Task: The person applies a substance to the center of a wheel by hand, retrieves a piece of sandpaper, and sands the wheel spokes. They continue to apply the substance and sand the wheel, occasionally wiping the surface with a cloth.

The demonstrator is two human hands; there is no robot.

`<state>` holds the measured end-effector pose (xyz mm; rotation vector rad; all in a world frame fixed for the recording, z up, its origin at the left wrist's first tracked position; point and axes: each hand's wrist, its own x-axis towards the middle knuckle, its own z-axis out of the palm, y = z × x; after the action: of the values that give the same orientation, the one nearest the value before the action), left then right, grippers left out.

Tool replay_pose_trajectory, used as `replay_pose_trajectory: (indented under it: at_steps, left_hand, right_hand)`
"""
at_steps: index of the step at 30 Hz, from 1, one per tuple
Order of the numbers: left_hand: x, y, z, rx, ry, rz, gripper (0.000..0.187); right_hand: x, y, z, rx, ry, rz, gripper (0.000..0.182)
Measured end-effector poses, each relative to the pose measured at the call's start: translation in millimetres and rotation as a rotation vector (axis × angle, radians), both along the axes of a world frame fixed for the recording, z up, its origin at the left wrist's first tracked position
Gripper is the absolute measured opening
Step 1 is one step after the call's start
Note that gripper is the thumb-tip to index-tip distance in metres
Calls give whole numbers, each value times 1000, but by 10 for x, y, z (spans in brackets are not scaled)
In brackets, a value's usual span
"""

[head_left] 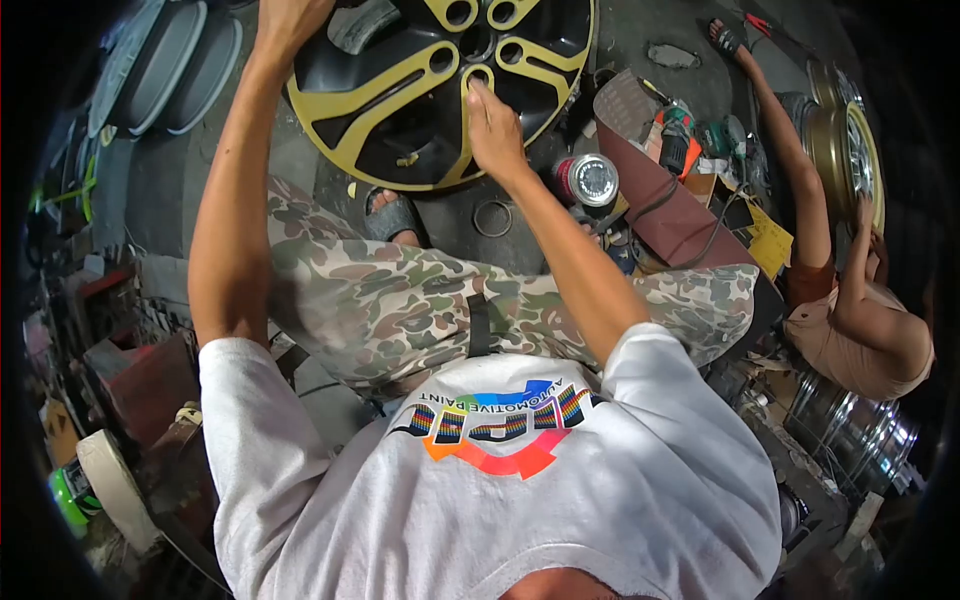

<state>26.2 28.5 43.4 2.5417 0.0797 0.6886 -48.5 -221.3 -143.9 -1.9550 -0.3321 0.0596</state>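
A black alloy wheel rim with yellow-gold spoke faces (370, 97) lies in front of me, cut off by the top edge. My right hand (495, 130) is on one spoke, its fingers curled closed by the round hole near the hub. Whatever they pinch, if anything, is hidden. At the rim's upper left is my left hand (292, 14), with its fingers out of frame. Near it, a grey curved piece (364, 24) rests on the wheel. A small yellow scrap (407, 159) sits between the spokes.
Right of the wheel stand an opened tin can (594, 180), a reddish-brown abrasive sheet (660, 215) and a green power tool (678, 135). A metal ring (492, 218) lies on the floor. Another person (860, 320) sits at right by a gold-edged rim (828, 150). Grey rims (165, 70) stand upper left.
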Motion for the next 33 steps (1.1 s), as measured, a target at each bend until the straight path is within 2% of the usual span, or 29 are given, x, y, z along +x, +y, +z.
replay_pose_trajectory:
  at_steps: [2, 4, 5, 8, 12, 15, 16, 19, 21, 22, 25, 28, 30, 33]
  left_hand:
    - [-75, -47, 31, -67, 2, 3, 46]
    - [-21, 1, -35, 24, -29, 20, 46]
    - [17, 10, -64, 34, -7, 41, 46]
    - [-26, -100, 21, -69, -10, 4, 45]
    - [-75, -86, 17, -66, -33, 14, 43]
    - [-20, -107, 3, 8, -15, -10, 43]
    - [-47, -161, 48, -64, -4, -13, 43]
    - [-33, -73, 17, -27, -59, -49, 43]
    - [-74, -90, 12, -115, -35, -62, 41]
    - [-72, -100, -8, -121, -32, -51, 41]
    - [-32, -145, 5, -77, -66, -55, 40]
    - [-18, -57, 16, -87, 4, -38, 40]
    - [-31, -25, -50, -89, -50, -56, 40]
    - [-36, -71, -52, -68, -103, -73, 40]
  right_hand:
    - [-134, -76, 19, 52, -60, -16, 44]
    - [-220, -224, 30, 1, -36, 25, 42]
    - [-137, -239, -51, 68, -167, 32, 41]
    - [144, -211, 39, -188, 14, 80, 41]
    - [17, -371, -48, -40, -180, 102, 40]
    - [49, -526, -18, -187, -213, 151, 41]
    - [143, -510, 108, -365, -147, 185, 38]
    - [392, -509, 70, -500, -341, 304, 37]
    - [520, -694, 66, -605, -401, 420, 41]
    - [542, -765, 302, -772, -378, 483, 50]
    - [821, -803, 285, -771, -668, 591, 68]
    - [963, -600, 345, -1051, -866, 689, 65]
    - [1229, -715, 314, -923, -1088, 767, 56]
    - [1422, -720, 602, -986, -1199, 912, 53]
